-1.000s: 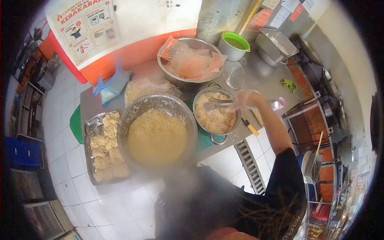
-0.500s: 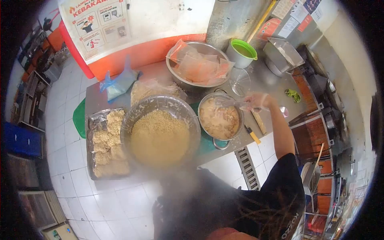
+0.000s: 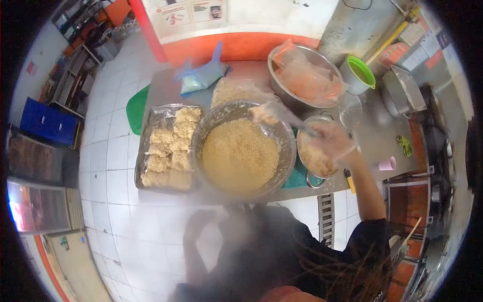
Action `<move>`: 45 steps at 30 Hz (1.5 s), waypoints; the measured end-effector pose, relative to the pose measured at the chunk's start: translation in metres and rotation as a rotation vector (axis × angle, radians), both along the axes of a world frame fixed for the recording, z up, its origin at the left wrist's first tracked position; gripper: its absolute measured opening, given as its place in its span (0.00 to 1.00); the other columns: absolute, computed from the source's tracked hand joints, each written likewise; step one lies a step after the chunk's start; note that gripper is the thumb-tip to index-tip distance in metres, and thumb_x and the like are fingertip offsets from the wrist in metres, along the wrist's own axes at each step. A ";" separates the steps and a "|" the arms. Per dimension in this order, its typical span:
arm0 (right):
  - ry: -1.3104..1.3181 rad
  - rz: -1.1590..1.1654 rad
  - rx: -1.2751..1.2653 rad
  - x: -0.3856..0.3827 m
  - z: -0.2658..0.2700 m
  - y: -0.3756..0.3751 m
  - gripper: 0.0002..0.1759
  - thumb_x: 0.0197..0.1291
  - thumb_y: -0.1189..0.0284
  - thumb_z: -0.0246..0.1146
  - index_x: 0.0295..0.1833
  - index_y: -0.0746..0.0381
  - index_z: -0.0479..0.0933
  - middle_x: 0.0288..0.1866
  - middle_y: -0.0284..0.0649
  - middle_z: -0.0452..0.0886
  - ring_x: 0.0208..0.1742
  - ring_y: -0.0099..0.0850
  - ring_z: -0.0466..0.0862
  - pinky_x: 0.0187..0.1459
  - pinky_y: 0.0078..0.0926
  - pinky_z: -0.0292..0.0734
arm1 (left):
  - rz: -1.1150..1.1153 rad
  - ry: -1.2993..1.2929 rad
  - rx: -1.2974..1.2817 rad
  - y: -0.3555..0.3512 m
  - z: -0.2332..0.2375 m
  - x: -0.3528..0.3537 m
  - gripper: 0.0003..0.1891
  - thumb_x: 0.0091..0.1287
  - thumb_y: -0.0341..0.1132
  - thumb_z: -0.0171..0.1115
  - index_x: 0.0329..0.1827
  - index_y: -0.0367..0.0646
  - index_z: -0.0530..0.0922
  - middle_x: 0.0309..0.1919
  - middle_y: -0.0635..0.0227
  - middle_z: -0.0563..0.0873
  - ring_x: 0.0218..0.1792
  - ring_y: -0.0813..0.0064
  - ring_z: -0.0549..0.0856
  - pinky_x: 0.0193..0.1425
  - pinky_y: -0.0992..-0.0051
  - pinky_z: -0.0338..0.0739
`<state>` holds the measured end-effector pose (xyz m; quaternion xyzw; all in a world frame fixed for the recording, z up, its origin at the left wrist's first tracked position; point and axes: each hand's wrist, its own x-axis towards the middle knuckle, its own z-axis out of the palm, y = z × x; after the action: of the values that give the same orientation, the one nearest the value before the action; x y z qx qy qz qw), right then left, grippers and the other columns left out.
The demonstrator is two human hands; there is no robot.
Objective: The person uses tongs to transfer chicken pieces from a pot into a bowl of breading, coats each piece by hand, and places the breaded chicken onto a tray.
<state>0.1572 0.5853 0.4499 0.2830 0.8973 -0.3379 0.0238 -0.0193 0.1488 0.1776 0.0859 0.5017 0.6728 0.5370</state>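
Note:
My right hand (image 3: pixel 333 142), in a clear glove, is closed around metal tongs (image 3: pixel 292 118). At the tongs' tip a pale, wet piece of food (image 3: pixel 264 115) hangs over the far rim of a large bowl (image 3: pixel 197 143) of pale crumbs (image 3: pixel 241 156). Beneath the hand stands a metal pot (image 3: pixel 314 153) of light brown, wet contents, partly hidden by the hand. My left hand (image 3: pixel 198 221) is low, near the table's front edge, hazy and blurred; its fingers cannot be made out. Left of the bowl, a foil-lined tray (image 3: pixel 143 171) holds several crumb-coated pieces (image 3: pixel 171 146).
Behind the pot is a steel bowl (image 3: pixel 282 88) with plastic bags. A blue bag (image 3: pixel 204 78) and a clear bag of crumbs (image 3: pixel 236 90) lie at the back. A green strainer (image 3: pixel 361 70), a pink cup (image 3: pixel 387 164) and a yellow-handled knife (image 3: pixel 350 183) are at right.
My right hand has moved the tongs from the pot leftwards, with a piece of food now at their tip by the crumb bowl. The camera view has shifted left.

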 end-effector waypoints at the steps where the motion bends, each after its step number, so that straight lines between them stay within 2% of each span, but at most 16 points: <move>1: 0.003 0.023 0.023 -0.004 -0.022 -0.014 0.31 0.54 0.53 0.66 0.62 0.54 0.75 0.34 0.43 0.81 0.36 0.31 0.82 0.40 0.25 0.75 | 0.008 0.014 0.019 0.008 0.010 -0.006 0.21 0.74 0.51 0.46 0.45 0.39 0.75 0.54 0.49 0.81 0.53 0.56 0.82 0.58 0.59 0.75; 4: -0.196 0.237 -0.084 -0.014 -0.040 -0.053 0.38 0.54 0.41 0.62 0.65 0.52 0.71 0.37 0.43 0.82 0.38 0.38 0.83 0.39 0.32 0.76 | 0.095 0.106 -0.030 0.034 0.019 -0.011 0.19 0.75 0.49 0.46 0.49 0.40 0.73 0.55 0.54 0.79 0.54 0.59 0.81 0.55 0.60 0.77; 7: -0.226 0.245 -0.061 0.006 -0.052 -0.063 0.38 0.54 0.42 0.63 0.66 0.51 0.70 0.35 0.44 0.82 0.36 0.38 0.83 0.39 0.35 0.77 | 0.169 0.152 -0.089 0.062 0.027 -0.010 0.17 0.75 0.46 0.48 0.51 0.41 0.72 0.53 0.60 0.79 0.53 0.62 0.81 0.54 0.61 0.78; 11: -0.087 -0.152 0.010 0.057 -0.047 -0.033 0.33 0.52 0.57 0.70 0.62 0.59 0.72 0.35 0.40 0.81 0.38 0.32 0.83 0.41 0.31 0.78 | 0.351 0.070 -0.129 0.082 -0.003 0.000 0.12 0.75 0.42 0.50 0.48 0.43 0.72 0.45 0.67 0.79 0.49 0.68 0.80 0.53 0.62 0.78; 14: -0.209 -0.343 0.247 0.114 -0.100 0.024 0.33 0.53 0.58 0.68 0.61 0.62 0.72 0.42 0.49 0.82 0.42 0.40 0.84 0.44 0.35 0.78 | 0.385 0.164 -0.187 0.088 -0.030 0.004 0.08 0.75 0.40 0.50 0.44 0.45 0.72 0.44 0.69 0.79 0.49 0.71 0.80 0.53 0.61 0.78; 17: -0.426 -0.393 0.495 0.125 -0.147 0.048 0.33 0.53 0.57 0.67 0.61 0.64 0.72 0.47 0.53 0.81 0.46 0.47 0.83 0.46 0.40 0.77 | 0.389 -0.018 -0.060 0.099 0.008 0.011 0.07 0.75 0.39 0.50 0.43 0.46 0.72 0.45 0.70 0.80 0.50 0.72 0.80 0.54 0.61 0.77; 22: -0.558 -0.303 0.536 0.045 -0.087 0.010 0.32 0.50 0.61 0.66 0.61 0.63 0.70 0.51 0.53 0.80 0.52 0.50 0.79 0.53 0.44 0.73 | 0.381 -0.048 -0.080 0.104 0.014 0.022 0.08 0.75 0.38 0.51 0.47 0.45 0.73 0.48 0.69 0.81 0.52 0.72 0.80 0.55 0.61 0.76; 24: -0.262 -0.087 0.581 0.000 -0.084 -0.015 0.33 0.49 0.63 0.65 0.62 0.63 0.69 0.54 0.54 0.77 0.58 0.50 0.75 0.58 0.43 0.70 | 0.392 -0.042 -0.130 0.107 0.017 0.030 0.09 0.74 0.38 0.51 0.50 0.44 0.73 0.49 0.69 0.81 0.52 0.71 0.80 0.55 0.62 0.76; 25: -0.291 -0.055 0.330 -0.049 -0.049 -0.048 0.34 0.50 0.63 0.65 0.63 0.63 0.67 0.59 0.54 0.74 0.63 0.50 0.71 0.63 0.41 0.66 | 0.381 -0.026 -0.142 0.106 0.012 0.034 0.10 0.74 0.38 0.52 0.51 0.44 0.73 0.49 0.68 0.81 0.52 0.71 0.80 0.55 0.62 0.76; 27: -0.213 0.358 0.243 -0.096 -0.101 -0.067 0.40 0.50 0.57 0.65 0.65 0.68 0.64 0.67 0.56 0.65 0.68 0.48 0.67 0.67 0.39 0.62 | 0.365 0.024 -0.172 0.106 -0.004 0.042 0.10 0.74 0.38 0.52 0.52 0.44 0.72 0.50 0.67 0.81 0.52 0.70 0.80 0.56 0.62 0.76; 28: -0.153 0.476 0.246 -0.117 -0.117 -0.082 0.41 0.51 0.53 0.64 0.63 0.72 0.65 0.62 0.61 0.70 0.65 0.49 0.71 0.65 0.37 0.65 | 0.360 0.059 -0.192 0.107 -0.014 0.046 0.10 0.74 0.38 0.52 0.52 0.43 0.72 0.50 0.66 0.81 0.52 0.70 0.80 0.56 0.62 0.76; 29: -0.412 0.547 0.201 -0.143 -0.136 -0.093 0.40 0.51 0.53 0.64 0.61 0.73 0.68 0.58 0.63 0.73 0.62 0.49 0.74 0.63 0.37 0.67 | 0.390 0.041 -0.184 0.107 -0.022 0.053 0.10 0.74 0.38 0.52 0.51 0.43 0.71 0.49 0.66 0.81 0.51 0.70 0.80 0.56 0.62 0.76; 35: -0.471 0.485 0.136 -0.124 -0.213 -0.118 0.41 0.45 0.50 0.68 0.59 0.69 0.73 0.52 0.59 0.79 0.54 0.50 0.80 0.57 0.38 0.72 | 0.582 -0.116 -0.061 0.122 -0.015 0.083 0.08 0.75 0.37 0.51 0.46 0.43 0.70 0.49 0.65 0.79 0.50 0.70 0.80 0.56 0.61 0.76; 39: -0.474 0.340 -0.099 -0.123 -0.166 -0.115 0.36 0.48 0.51 0.67 0.54 0.69 0.76 0.50 0.60 0.79 0.52 0.51 0.80 0.54 0.38 0.74 | 0.569 -0.095 -0.083 0.124 -0.010 0.080 0.08 0.75 0.37 0.50 0.47 0.42 0.69 0.48 0.65 0.79 0.50 0.71 0.79 0.57 0.62 0.76; 42: -0.254 0.207 -0.275 -0.119 -0.188 -0.097 0.38 0.47 0.50 0.69 0.55 0.69 0.76 0.48 0.58 0.81 0.48 0.49 0.81 0.51 0.37 0.75 | 0.584 -0.050 -0.119 0.129 -0.034 0.091 0.07 0.76 0.36 0.49 0.47 0.42 0.69 0.48 0.65 0.79 0.51 0.71 0.79 0.57 0.63 0.75; 45: -0.179 0.167 -0.430 -0.166 -0.133 -0.114 0.38 0.46 0.49 0.70 0.54 0.69 0.77 0.46 0.56 0.82 0.45 0.47 0.82 0.50 0.37 0.75 | 0.507 -0.015 -0.007 0.127 0.000 0.081 0.07 0.76 0.35 0.48 0.47 0.42 0.69 0.47 0.66 0.78 0.50 0.72 0.79 0.58 0.65 0.75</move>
<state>-0.0085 0.4713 0.3172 0.2253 0.8194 -0.4915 0.1905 0.0617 0.2763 0.1776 -0.0496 0.5056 0.7848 0.3551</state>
